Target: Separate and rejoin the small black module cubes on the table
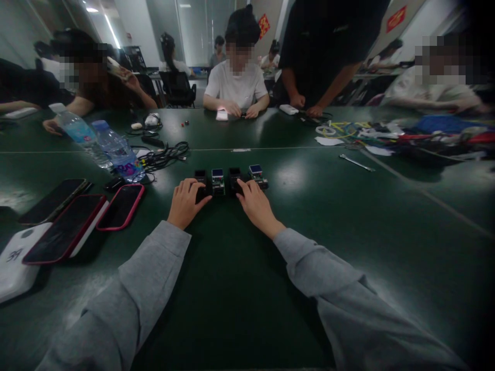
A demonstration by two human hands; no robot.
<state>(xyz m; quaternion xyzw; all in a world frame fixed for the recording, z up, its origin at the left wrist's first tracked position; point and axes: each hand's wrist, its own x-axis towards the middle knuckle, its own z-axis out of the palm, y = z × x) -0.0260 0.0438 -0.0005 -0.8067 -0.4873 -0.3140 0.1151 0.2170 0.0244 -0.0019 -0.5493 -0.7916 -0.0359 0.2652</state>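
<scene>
Several small black devices with little screens stand in a row on the dark green table (232, 288). My left hand (186, 202) rests on the table with its fingers curled around the leftmost device (200, 181). My right hand (253, 202) lies flat beside it, fingertips touching the third device (234, 178). Between them stands a device with a lit blue screen (217, 180), and another blue-screened one (257, 174) sits at the right end. Both my arms wear grey sleeves.
Three phones (120, 206) and a white box (15, 263) lie at the left, with two water bottles (116, 152) and black cables (164, 154) behind them. A wrench (356, 162) and a clutter of wires (406, 135) lie at the right. Other people sit across the table.
</scene>
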